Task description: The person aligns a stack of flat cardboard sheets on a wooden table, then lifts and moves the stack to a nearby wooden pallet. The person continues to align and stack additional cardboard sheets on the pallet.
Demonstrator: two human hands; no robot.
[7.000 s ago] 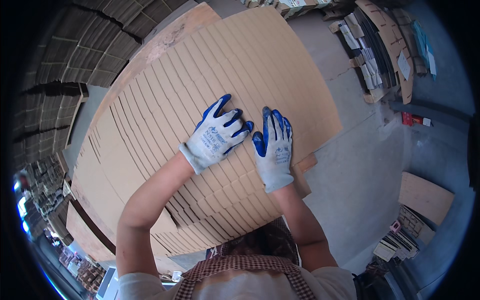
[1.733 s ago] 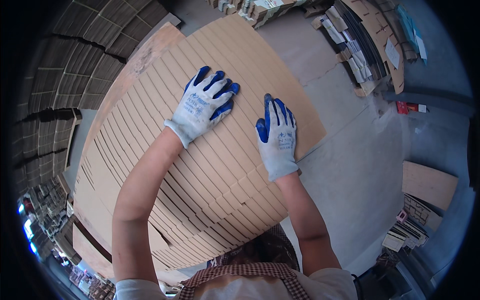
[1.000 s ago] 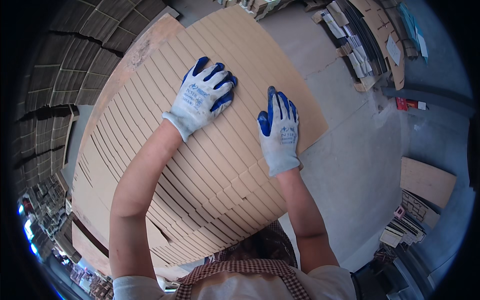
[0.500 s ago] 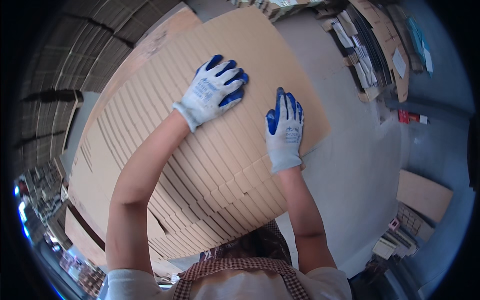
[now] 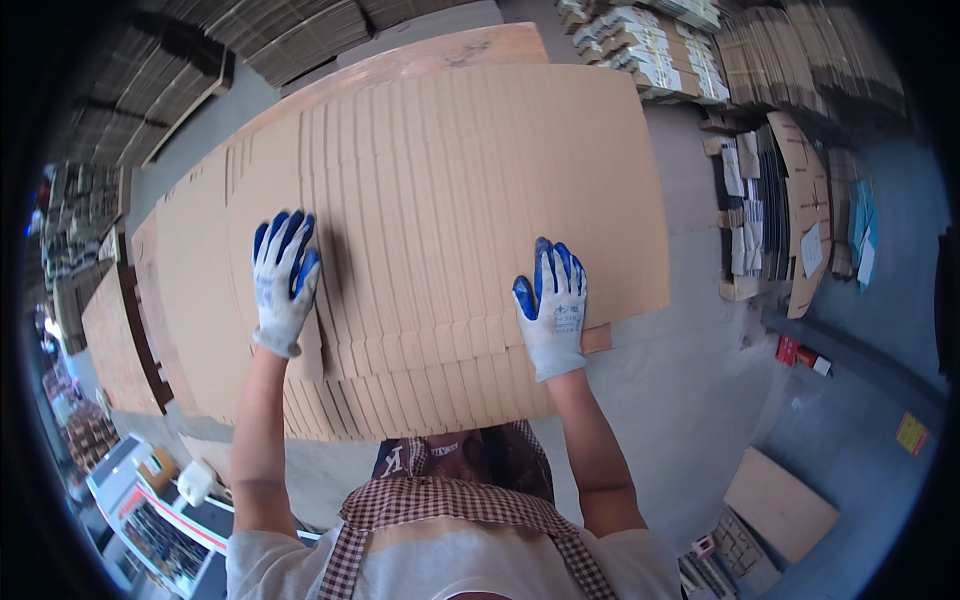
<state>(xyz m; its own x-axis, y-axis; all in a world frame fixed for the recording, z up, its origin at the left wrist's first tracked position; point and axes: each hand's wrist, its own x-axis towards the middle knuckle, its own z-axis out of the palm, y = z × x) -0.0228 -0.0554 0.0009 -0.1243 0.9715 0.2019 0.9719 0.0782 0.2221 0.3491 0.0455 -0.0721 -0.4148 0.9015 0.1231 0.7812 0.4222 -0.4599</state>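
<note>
A wide row of flat brown cardboard sheets [image 5: 450, 220] lies fanned out in overlapping steps across a wooden board [image 5: 440, 52]. Both my hands wear white work gloves with blue-coated fingers. Toward the left of the row, my left hand [image 5: 285, 280] rests on the sheets, its fingers stretched forward and the thumb apart. My right hand [image 5: 555, 308] lies flat on the right part of the cardboard near its front edge, fingers extended, thumb out to the side. Neither hand grips a sheet. The undersides of both palms are hidden.
Tall stacks of cardboard [image 5: 290, 40] stand behind at the far left. On the right are bundled sheets [image 5: 750, 200], a leaning brown panel [image 5: 800, 210] and a red box [image 5: 787, 350]. A flat board [image 5: 780, 503] lies at the lower right. A white machine [image 5: 150, 525] stands at the lower left.
My left hand has moved left and nearer to me across the sheets. The right hand still rests on the cardboard at the right. The whole view has turned, so the row lies straighter before me.
</note>
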